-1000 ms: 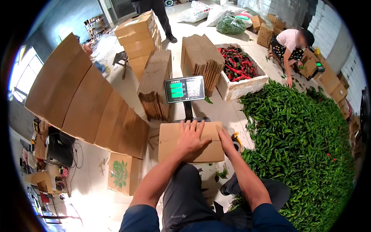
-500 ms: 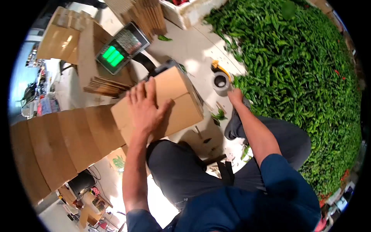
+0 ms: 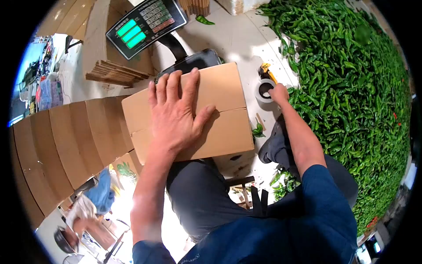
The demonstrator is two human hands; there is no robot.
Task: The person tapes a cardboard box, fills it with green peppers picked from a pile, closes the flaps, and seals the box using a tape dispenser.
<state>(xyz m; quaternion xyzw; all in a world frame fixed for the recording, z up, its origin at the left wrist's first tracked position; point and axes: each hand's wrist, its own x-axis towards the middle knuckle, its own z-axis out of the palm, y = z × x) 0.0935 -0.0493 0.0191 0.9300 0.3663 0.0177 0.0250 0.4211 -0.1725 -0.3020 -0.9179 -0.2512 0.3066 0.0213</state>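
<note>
A closed cardboard box sits in front of my knees, its top flaps meeting at a seam. My left hand lies flat on the top, fingers spread. Off to the right, my right hand grips the rim of a grey-white roll of tape standing near the floor, some fingers hidden by the rim. A yellow-and-black tool lies just behind the roll; I cannot tell its exact kind. Beyond the box is a scale display with green-lit panels and a keypad; part of its dark platform shows behind the box.
Green peppers form a large heap on the right. Folded cardboard stands at upper left, and a row of cardboard boxes runs along the left. At lower left, a person is partly in view. Loose leaves and scraps litter the floor.
My right hand's fingers have moved further over the tape roll's rim. The box appears flatter and larger in view, with my left hand still on it. A person has appeared at lower left.
</note>
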